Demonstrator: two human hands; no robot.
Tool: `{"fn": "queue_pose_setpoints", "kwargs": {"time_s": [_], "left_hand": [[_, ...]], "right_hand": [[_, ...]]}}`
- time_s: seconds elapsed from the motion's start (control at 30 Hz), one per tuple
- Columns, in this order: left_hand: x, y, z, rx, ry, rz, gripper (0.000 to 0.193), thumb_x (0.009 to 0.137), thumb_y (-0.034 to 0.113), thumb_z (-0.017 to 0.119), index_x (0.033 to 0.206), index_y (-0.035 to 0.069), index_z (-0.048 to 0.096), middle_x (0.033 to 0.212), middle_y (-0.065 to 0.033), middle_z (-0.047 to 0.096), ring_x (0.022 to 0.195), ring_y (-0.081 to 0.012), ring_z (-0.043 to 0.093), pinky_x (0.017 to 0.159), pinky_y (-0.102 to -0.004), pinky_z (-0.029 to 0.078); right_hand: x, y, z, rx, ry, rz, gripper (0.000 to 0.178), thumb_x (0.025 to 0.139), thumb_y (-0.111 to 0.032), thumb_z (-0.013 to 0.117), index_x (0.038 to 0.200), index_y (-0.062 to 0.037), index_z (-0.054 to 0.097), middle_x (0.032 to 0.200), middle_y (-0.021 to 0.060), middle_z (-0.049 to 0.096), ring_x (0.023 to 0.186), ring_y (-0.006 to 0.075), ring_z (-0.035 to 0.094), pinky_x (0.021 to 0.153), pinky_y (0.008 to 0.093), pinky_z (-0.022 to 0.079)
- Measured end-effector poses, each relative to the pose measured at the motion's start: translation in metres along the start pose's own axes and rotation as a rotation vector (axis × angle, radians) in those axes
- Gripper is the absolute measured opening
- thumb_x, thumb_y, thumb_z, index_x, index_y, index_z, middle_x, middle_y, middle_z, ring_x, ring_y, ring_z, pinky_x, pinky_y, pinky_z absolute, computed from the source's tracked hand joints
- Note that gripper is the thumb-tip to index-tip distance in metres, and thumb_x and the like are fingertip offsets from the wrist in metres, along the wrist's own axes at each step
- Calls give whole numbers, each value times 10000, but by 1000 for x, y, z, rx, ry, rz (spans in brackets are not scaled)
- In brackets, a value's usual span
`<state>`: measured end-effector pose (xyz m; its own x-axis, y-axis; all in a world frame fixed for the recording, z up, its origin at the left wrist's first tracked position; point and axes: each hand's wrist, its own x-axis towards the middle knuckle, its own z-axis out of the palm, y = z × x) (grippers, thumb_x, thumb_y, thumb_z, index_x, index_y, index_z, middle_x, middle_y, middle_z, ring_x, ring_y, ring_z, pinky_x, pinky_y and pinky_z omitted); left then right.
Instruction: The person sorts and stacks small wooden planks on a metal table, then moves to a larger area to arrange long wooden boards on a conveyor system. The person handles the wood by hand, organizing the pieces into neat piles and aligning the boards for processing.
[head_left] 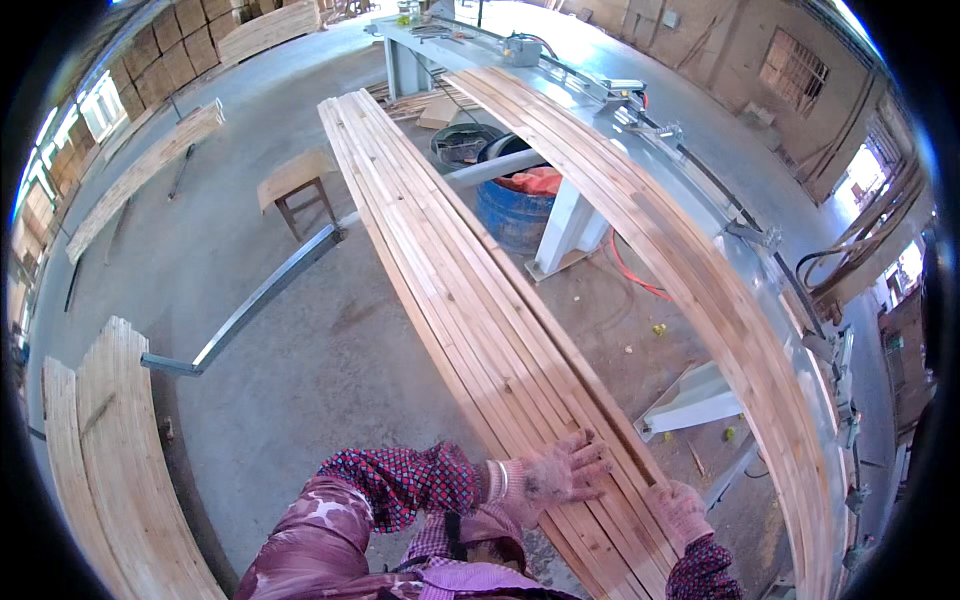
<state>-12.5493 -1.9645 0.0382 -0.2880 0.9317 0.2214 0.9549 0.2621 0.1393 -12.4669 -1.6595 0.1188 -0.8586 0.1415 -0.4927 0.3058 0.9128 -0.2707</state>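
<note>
A long stack of narrow wooden strips (470, 300) stretches from close in front of me to the far left. My left hand (562, 474), in a pale pinkish work glove with soiled fingers, lies flat across the top of the strips, its fingers spread. At the near right edge of the stack, my right hand (682, 512) is gloved too and closed round the outermost wooden strip (600, 400). A dark gap separates this strip from those beside it. The right fingertips are partly hidden.
Right of the stack, more long strips (700, 270) lie along a metal machine bench (690, 200). A blue drum (512, 215) with red material stands between. Leftward are a small wooden stool (297, 185), a bent metal bar (265, 295) and stacked boards (125, 450).
</note>
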Motion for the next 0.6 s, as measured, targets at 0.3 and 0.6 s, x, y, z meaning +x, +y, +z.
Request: {"fn": "queue_pose_setpoints", "kwargs": {"time_s": [0.3,0.6], "left_hand": [[-1,8,77,127,159,-98,974,712,691,485,1471,93,366,1617,-156,197,1517,-311,107,1230,-546,14],[-54,-34,-90,-275,-124,-125,963,793,682,556,1509,81,322,1569,-181,309,1480,-339,251,1241,-508,103]], "right_hand": [[8,-7,8,73,0,105,590,996,-533,425,1176,-40,695,1129,234,690,1127,397,628,963,427,468],[9,-18,15,-7,258,-38,602,973,-529,454,1295,-38,586,1191,227,648,1148,426,590,968,466,463]]}}
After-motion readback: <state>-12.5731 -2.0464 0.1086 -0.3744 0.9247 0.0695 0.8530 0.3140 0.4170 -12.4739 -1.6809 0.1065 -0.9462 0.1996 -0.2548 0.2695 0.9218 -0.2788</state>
